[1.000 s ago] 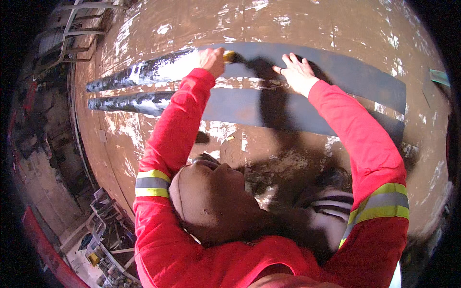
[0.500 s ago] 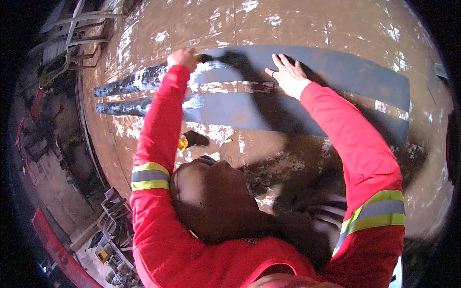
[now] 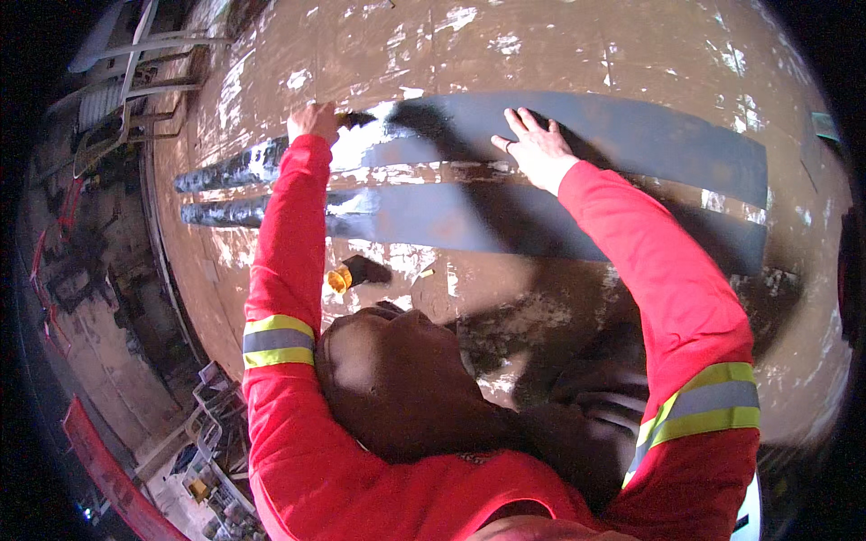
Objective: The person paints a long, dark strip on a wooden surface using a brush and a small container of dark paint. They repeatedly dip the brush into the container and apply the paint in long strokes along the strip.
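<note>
Two long grey strips lie side by side on a brown worktop: a far strip (image 3: 631,135) and a near strip (image 3: 424,215). Glossy dark coating covers their left ends. My left hand (image 3: 312,123) is closed around a paintbrush (image 3: 357,119), whose dark bristles meet the far strip at the edge of its shiny part. Fingers spread, my right hand (image 3: 541,151) rests on the middle of that same strip and holds nothing. A small yellow cup (image 3: 339,280) stands nearer to me than the near strip, by my left forearm.
The brown worktop (image 3: 532,54) is streaked with whitish smears. A small yellowish piece (image 3: 427,272) lies right of the cup. Beyond the worktop's left edge are a pale metal frame (image 3: 135,86), a red beam (image 3: 113,469) and a clutter of chairs or racks (image 3: 212,424).
My left hand has moved left and slightly nearer with the brush, and a shiny wet patch shows where it was on the far strip. My right hand has barely shifted.
</note>
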Tool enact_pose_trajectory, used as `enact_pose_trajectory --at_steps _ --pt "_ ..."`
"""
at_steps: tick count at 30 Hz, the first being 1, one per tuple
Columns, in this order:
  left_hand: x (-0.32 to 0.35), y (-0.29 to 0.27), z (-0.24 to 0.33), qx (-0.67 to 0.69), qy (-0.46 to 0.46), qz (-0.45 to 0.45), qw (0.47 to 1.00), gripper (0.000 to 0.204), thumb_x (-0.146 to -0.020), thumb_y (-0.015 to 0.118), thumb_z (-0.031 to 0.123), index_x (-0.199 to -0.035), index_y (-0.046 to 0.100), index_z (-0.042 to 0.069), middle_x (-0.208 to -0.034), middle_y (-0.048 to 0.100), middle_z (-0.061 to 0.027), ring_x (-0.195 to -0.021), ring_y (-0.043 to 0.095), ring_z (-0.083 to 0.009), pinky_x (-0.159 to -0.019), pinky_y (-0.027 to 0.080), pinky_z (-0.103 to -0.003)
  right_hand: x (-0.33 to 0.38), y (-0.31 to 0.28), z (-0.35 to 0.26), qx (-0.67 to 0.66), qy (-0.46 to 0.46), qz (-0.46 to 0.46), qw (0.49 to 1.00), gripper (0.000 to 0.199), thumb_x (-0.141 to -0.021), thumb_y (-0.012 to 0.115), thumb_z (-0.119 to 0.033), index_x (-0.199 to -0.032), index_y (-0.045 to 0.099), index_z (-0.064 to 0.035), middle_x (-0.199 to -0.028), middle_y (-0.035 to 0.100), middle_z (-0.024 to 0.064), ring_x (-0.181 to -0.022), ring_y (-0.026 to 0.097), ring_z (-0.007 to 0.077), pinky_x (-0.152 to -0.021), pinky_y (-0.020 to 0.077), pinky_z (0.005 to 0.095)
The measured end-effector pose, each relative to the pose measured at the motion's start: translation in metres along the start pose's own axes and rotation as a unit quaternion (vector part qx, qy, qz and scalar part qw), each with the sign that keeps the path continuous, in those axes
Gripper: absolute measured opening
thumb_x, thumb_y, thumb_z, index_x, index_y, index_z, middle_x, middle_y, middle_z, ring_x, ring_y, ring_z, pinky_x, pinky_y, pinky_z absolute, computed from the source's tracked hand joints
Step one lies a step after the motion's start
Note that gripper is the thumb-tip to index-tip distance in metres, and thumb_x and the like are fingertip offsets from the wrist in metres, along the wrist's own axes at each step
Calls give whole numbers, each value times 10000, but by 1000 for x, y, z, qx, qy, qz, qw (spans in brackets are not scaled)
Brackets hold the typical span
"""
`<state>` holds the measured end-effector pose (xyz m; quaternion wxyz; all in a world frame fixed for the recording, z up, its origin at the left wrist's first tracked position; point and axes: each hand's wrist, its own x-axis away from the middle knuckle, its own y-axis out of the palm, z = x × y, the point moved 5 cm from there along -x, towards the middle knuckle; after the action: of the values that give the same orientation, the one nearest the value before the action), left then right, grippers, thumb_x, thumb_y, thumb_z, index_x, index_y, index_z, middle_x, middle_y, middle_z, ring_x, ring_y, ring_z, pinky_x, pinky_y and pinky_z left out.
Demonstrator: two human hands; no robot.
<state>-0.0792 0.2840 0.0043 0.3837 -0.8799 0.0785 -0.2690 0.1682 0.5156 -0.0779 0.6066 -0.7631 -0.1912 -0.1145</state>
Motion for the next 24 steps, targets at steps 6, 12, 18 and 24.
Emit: enact_pose_trajectory --at_steps 6,12,18,24 --pt "12 -43 82 193 144 92 966 237 -777 598 335 -882 650 129 -841 666 -165 -798 651 -352 -685 514 -447 0 1 3 -7 -7 -22 1000 635 -815 530 -70 -1399 376 -266 -1520 143 140 -1396 176 314 -1034 297 595" --pt "26 19 27 179 70 -13 981 279 -776 620 359 -956 663 152 -965 661 -169 -913 630 -346 -758 505 -428 1 -1 4 -6 -3 -16 1000 657 -804 568 -77 -1398 373 -278 -1524 138 126 -1397 179 299 -1030 307 583" --pt "48 42 -25 4 -43 -29 999 403 -824 595 467 -1024 679 128 -1025 675 -118 -960 653 -280 -773 527 -415 1 1 0 12 -2 -30 999 510 -909 468 -162 -1394 369 -283 -1521 144 125 -1395 181 294 -1007 306 608" --pt "60 2 68 251 110 38 961 184 -741 653 277 -833 654 118 -779 666 -162 -711 656 -332 -614 511 -424 2 0 5 18 -6 -7 1000 561 -869 510 -113 -1392 384 -272 -1519 146 138 -1398 176 305 -1018 308 597"
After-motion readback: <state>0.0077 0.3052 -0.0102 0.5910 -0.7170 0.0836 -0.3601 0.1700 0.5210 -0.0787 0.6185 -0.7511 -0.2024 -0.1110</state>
